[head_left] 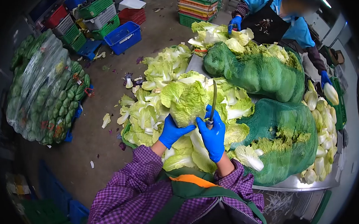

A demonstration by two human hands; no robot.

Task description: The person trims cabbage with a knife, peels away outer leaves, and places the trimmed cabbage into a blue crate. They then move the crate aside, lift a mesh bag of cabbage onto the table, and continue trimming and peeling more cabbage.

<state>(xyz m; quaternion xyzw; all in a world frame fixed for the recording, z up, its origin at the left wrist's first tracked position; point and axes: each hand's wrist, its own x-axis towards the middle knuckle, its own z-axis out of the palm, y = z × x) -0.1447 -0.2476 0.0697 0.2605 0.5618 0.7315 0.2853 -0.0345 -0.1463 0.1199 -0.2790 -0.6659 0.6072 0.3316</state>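
A napa cabbage (187, 105) with loose, crinkled outer leaves is held up in front of me. My left hand (174, 131), in a blue glove, grips its lower left side. My right hand (213, 136), gloved the same, is closed around the handle of a knife (215, 98) with a thin, dark blade pointing up, and its fingers also touch the cabbage's right side. Below and around both hands lies a heap of pale green cabbage leaves (145, 113). Beside my right wrist, a small cabbage piece (249, 158) rests against a green mesh sack (286, 143).
Another full mesh sack (258, 71) lies farther back on the metal table (297, 185). Trimmed cabbages (322, 124) are piled at right, near a co-worker's gloved hand (325, 79). Stacked crates (198, 7), a blue crate (123, 37) and a wrapped cabbage pallet (44, 90) stand on the floor.
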